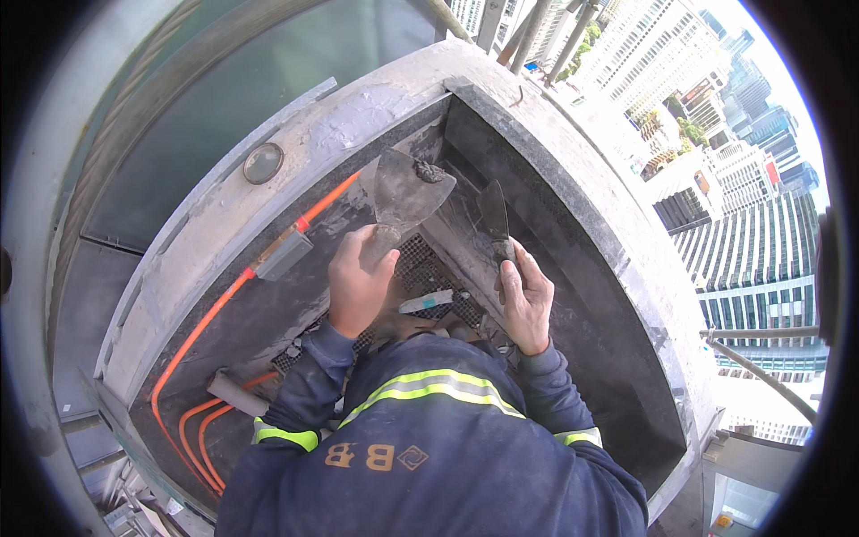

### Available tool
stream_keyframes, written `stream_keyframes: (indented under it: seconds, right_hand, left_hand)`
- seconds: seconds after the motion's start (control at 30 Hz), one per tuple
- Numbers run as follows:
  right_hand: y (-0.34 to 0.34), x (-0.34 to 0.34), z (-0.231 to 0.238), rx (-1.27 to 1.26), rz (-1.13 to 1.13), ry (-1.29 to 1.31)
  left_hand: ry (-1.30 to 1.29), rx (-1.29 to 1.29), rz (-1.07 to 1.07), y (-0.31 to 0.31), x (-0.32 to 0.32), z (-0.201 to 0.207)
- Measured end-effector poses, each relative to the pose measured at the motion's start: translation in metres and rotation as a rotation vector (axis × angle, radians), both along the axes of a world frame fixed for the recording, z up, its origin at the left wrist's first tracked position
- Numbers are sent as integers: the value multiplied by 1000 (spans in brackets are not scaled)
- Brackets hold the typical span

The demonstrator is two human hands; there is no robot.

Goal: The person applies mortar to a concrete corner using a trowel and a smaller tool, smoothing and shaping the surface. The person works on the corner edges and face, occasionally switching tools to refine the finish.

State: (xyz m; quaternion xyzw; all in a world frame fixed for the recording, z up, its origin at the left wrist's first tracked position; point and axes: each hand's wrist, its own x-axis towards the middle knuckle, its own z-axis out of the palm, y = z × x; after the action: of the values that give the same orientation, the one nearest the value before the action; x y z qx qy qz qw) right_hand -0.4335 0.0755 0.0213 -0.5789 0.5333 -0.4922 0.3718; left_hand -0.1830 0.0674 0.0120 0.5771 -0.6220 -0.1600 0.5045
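My left hand (357, 282) is closed round the handle of a wide scraper (407, 194), its broad grey blade pointing away from me. A lump of dark wet mortar (430, 171) sits near the far edge of that blade. To the right, my right hand (526, 300) grips a narrow putty knife (494, 213) with its blade pointing up and away. The two blades are apart, over the inner corner of a dark grey trough (573, 234). Smears of grey coating mark the trough wall beyond the scraper.
Orange conduit (211, 315) with a grey box (284, 256) runs along the left wall. A grey pipe (238, 392) stands lower left. On the black grid floor (420, 259) lies a white piece (426, 302). A round fitting (263, 164) sits in the pale rim; tall buildings show far below right.
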Motion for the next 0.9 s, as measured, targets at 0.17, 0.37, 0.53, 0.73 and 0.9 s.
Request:
stream_keyframes:
  seconds: [0.17, 0.37, 0.53, 0.73, 0.9]
  right_hand:
    - [0, -9, 38, -286, 18, 419]
    - [-25, -40, 63, -606, 55, 820]
    - [-32, -53, 73, -616, 130, 898]
    - [-38, -44, 68, -626, 132, 831]
    - [-46, -31, 66, -655, 131, 766]
  left_hand:
    - [-46, 3, -42, -1, 11, 9]
    - [-183, -28, -177, -3, 22, 31]
    - [-206, -10, -255, 1, 24, 47]
    - [-256, -31, -290, 5, 24, 51]
    - [-305, -24, -269, 17, 16, 49]
